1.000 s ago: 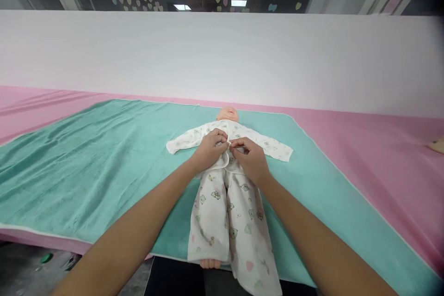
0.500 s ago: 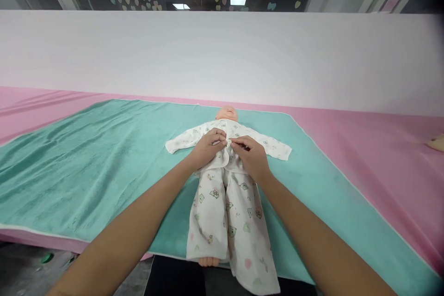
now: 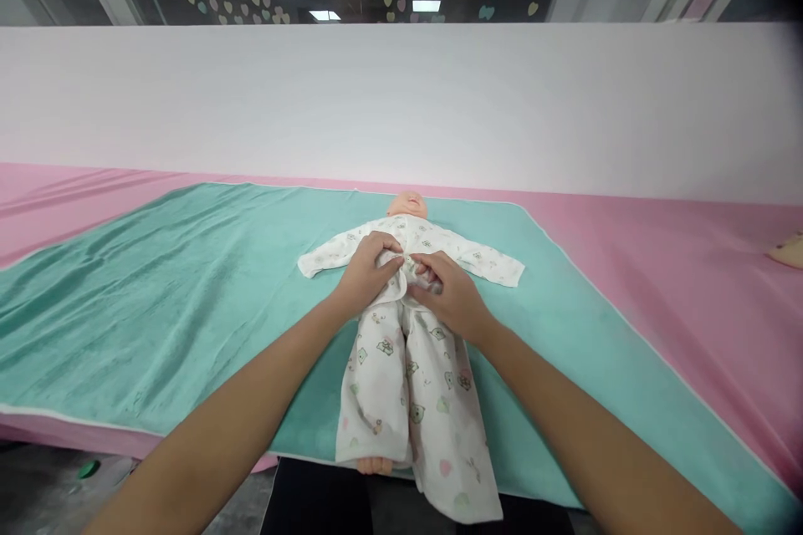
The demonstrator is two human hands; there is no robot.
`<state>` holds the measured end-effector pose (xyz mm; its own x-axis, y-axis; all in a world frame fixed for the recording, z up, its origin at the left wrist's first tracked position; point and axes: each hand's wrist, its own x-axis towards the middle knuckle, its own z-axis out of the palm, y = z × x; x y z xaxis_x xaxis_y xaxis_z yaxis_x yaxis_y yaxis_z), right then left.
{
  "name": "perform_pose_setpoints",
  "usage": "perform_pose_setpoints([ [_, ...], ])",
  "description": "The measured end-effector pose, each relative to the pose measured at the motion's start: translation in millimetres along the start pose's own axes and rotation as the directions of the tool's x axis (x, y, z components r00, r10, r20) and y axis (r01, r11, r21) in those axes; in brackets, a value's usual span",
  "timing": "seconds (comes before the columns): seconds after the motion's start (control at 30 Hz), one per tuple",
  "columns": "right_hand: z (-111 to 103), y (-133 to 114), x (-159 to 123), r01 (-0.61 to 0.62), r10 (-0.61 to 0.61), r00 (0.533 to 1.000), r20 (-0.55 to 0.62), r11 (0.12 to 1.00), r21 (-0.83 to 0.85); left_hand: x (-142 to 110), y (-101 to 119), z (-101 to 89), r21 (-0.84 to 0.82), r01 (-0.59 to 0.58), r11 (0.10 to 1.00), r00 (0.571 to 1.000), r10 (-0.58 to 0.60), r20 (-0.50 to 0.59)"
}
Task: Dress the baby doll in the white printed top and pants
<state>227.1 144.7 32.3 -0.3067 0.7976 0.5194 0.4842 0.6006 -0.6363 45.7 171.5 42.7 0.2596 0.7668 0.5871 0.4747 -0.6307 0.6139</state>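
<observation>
A baby doll (image 3: 406, 204) lies on its back in a white printed shirt (image 3: 482, 257) and matching trousers (image 3: 382, 368). My left hand (image 3: 370, 269) rests on the shirt front, thumb and fingertips closed on the cloth at the front edge. Across from it, my right hand (image 3: 452, 292) has its forefinger at the shirt's middle and its thumb spread lower down; its other fingers curl in between. A small pale button shows by the fingertips, partly hidden. Toes poke from one trouser leg; the other leg end lies flat over the near edge.
Under the doll a teal blanket (image 3: 207, 292) covers much of the pink sheet (image 3: 677, 267). A white wall (image 3: 401, 100) stands behind. At the far right edge is a tan object (image 3: 787, 252). A green item (image 3: 89, 469) lies on the floor below left.
My right thumb has moved down, away from the forefinger, opening the pinch at the button. My left hand stays at the shirt front. The view has shifted slightly.
</observation>
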Motion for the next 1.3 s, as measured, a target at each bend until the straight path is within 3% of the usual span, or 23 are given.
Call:
perform_pose_setpoints([
  [0.2, -17, -4, -33, 0.072, -0.061, 0.987, 0.149, 0.995, -0.071, -38, 9, -23.0, 0.208, -0.156, 0.966, 0.974, 0.116, 0.194],
  [0.37, -13, -2, -34, 0.127, -0.118, 0.991, 0.054, 0.97, -0.207, -51, 16, -21.3, 0.29, -0.185, 0.939, 0.976, 0.142, 0.163],
  [0.47, -16, 0, -32, 0.151, -0.15, 0.988, 0.022, 0.968, -0.198, -53, 16, -15.7, 0.404, -0.217, 0.888, 0.975, 0.181, 0.126],
  [0.63, -30, 0, -36, 0.106, -0.118, 0.987, -0.11, 0.988, -0.11, -61, 21, -17.2, 0.543, -0.326, 0.773, 0.945, 0.245, 0.218],
  [0.7, -30, -1, -37, 0.124, -0.134, 0.984, -0.114, 0.988, -0.089, -65, 24, -19.2, 0.532, -0.329, 0.78, 0.942, 0.232, 0.243],
  [0.77, -27, -1, -37, 0.178, -0.183, 0.982, -0.044, 0.98, -0.094, -68, 29, -21.1, 0.485, -0.303, 0.82, 0.947, 0.203, 0.249],
  [0.9, -24, -2, -40, 0.261, -0.246, 0.961, 0.129, 0.959, -0.11, -69, 39, -26.5, 0.286, -0.175, 0.942, 0.957, 0.094, 0.276],
  [1.0, -29, -5, -41, 0.246, -0.236, 0.959, 0.158, 0.968, -0.043, -67, 34, -34.8, 0.066, 0.129, 0.99, 0.965, -0.14, 0.222],
  [1.07, -34, -3, -39, 0.199, -0.201, 0.969, 0.145, 0.98, 0.025, -64, 19, -44.2, -0.028, 0.324, 0.946, 0.94, -0.319, 0.124],
  [1.13, -41, 11, -34, 0.105, -0.108, 0.992, 0.067, 0.994, 0.037, -59, -6, -57.2, -0.015, 0.456, 0.89, 0.889, -0.457, -0.02],
  [1.23, -53, 59, -23, -0.126, 0.103, 0.98, -0.169, 0.983, -0.13, -48, -53, -80.1, 0.179, 0.633, 0.753, 0.77, -0.587, -0.25],
  [1.3, -65, 99, -18, -0.279, 0.208, 0.946, -0.25, 0.912, -0.299, -43, -81, -92.6, 0.362, 0.667, 0.651, 0.744, -0.609, -0.274],
])
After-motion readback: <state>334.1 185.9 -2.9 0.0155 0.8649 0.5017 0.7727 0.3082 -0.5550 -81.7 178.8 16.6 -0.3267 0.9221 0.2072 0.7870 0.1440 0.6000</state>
